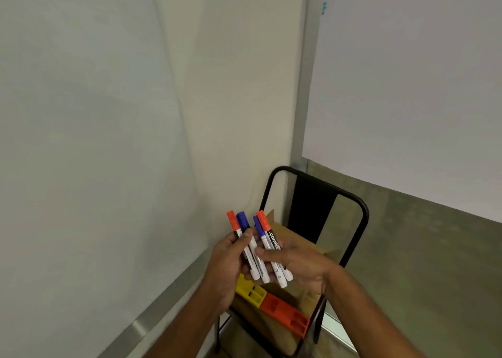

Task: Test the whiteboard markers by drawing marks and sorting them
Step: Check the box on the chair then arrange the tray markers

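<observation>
Head view: four capped whiteboard markers (260, 251), two with red caps and two with blue, are fanned cap-up between both hands above a black metal chair (355, 221). Left hand (231, 268) is closed around the left pair, thumb across their barrels; right hand (301, 265) pinches the right pair from the side. On the chair's seat, below the hands, lie a brown cardboard box (298, 238) and, toward the front edge, a yellow tray (251, 292) touching a red tray (285, 314); a whiteboard (407, 85) hangs on the wall at upper right.

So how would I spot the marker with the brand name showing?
Find the black chair in the corner; both hands hold a fan of four markers above it. Take the rightmost, red-capped marker by the right hand: only it shows bold white lettering on a black band.
</observation>
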### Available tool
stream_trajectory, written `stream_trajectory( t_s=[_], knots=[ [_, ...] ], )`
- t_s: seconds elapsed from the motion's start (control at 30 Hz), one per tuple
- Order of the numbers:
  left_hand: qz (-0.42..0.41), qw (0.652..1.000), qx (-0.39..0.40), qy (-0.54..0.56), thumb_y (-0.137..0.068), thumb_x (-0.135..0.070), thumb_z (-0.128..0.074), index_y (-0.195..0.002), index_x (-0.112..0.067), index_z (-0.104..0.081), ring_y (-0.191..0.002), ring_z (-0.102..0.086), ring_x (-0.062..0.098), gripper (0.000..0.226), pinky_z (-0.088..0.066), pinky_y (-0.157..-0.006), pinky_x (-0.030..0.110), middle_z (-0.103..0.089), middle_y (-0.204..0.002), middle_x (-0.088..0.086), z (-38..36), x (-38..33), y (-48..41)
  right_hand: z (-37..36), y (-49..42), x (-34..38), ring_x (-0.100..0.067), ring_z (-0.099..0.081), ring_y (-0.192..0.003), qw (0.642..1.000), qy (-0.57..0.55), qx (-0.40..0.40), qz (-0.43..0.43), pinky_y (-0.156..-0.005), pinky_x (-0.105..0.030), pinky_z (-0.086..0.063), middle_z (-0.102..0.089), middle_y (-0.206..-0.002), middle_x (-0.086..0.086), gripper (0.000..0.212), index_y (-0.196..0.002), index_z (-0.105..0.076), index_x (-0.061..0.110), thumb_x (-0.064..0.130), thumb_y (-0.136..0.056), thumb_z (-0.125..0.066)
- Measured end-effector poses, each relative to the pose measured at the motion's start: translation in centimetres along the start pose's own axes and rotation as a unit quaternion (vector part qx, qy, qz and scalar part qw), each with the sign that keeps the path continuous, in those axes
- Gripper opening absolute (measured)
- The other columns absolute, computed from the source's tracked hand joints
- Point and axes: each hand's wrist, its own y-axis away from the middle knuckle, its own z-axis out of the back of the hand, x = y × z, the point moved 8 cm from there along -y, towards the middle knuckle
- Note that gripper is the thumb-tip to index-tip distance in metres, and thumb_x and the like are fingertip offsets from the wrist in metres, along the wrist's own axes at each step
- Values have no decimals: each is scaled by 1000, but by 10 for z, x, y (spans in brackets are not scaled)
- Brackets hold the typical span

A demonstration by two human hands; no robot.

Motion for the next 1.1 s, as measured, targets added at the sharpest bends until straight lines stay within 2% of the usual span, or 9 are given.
stream_trajectory(
  t_s=[0.1,0.2,0.33,0.5,0.6,0.7,0.9,1.03,1.1],
  knots=[
    [-12,999,-46,19,-98,-23,-56,-115,-8,-69,-105,-71,34,26,-51,-99,54,-75,-110,18,24,-2,33,-30,7,-8,-43,-65,-113,998,37,38,-21,-98,-57,-52,-69,-119,-26,30,-122,-65,4,22,-99,-61],
    [-43,994,-103,21,-102,-20,-51,-116,-7,-67,-97,-74,30,25,-56,-92,46,-77,-104,14,56,-12,72,-67,11,-11,-39,-70,-104,993,101,49,-24,-88,-50,-58,-72,-112,-21,26,-120,-66,8,24,-100,-59],
    [-78,970,-229,17,-103,-24,-51,-115,-12,-65,-88,-74,32,22,-59,-86,46,-77,-96,13,124,-19,126,-128,12,-11,-20,-69,-68,977,213,6,10,-62,-33,-51,-76,-88,-12,15,-102,-65,14,24,-102,-54],
    [-85,937,-338,30,-101,-28,-54,-110,-15,-66,-67,-65,24,20,-60,-66,37,-68,-80,10,207,-13,216,-235,11,-42,-11,-57,-55,954,295,32,43,-55,-24,-46,-73,-73,-4,12,-97,-60,21,29,-100,-53],
    [-75,916,-392,46,-98,-33,-60,-103,-10,-64,-57,-60,21,24,-55,-57,32,-64,-71,9,258,-7,279,-314,14,-71,-6,-54,-51,934,346,63,59,-58,-27,-50,-70,-68,-1,17,-95,-62,21,34,-100,-52],
    [-88,889,-443,70,-93,-38,-67,-94,-11,-60,-50,-56,18,28,-51,-49,29,-61,-66,9,310,-3,352,-399,31,-94,-4,-54,-53,911,395,81,82,-58,-23,-47,-69,-74,-2,21,-94,-60,18,35,-101,-50],
    [-120,853,-491,127,-83,-35,-78,-93,-6,-60,-43,-49,16,35,-46,-43,25,-56,-55,5,403,2,511,-564,77,-136,-20,-61,-67,834,510,103,184,-64,-32,-50,-63,-76,1,17,-94,-52,24,38,-102,-47],
    [-130,818,-548,118,-80,-36,-81,-100,-5,-66,-44,-49,15,39,-47,-45,27,-60,-58,4,458,4,606,-667,105,-158,-11,-52,-61,759,577,130,273,-55,-21,-41,-61,-80,7,21,-113,-55,23,39,-103,-45],
    [-129,803,-570,119,-79,-36,-82,-101,-6,-68,-44,-50,14,39,-48,-44,26,-69,-68,7,480,5,641,-711,117,-167,-11,-54,-65,722,605,144,302,-59,-19,-43,-67,-90,4,26,-121,-53,22,39,-104,-45]
  ],
)
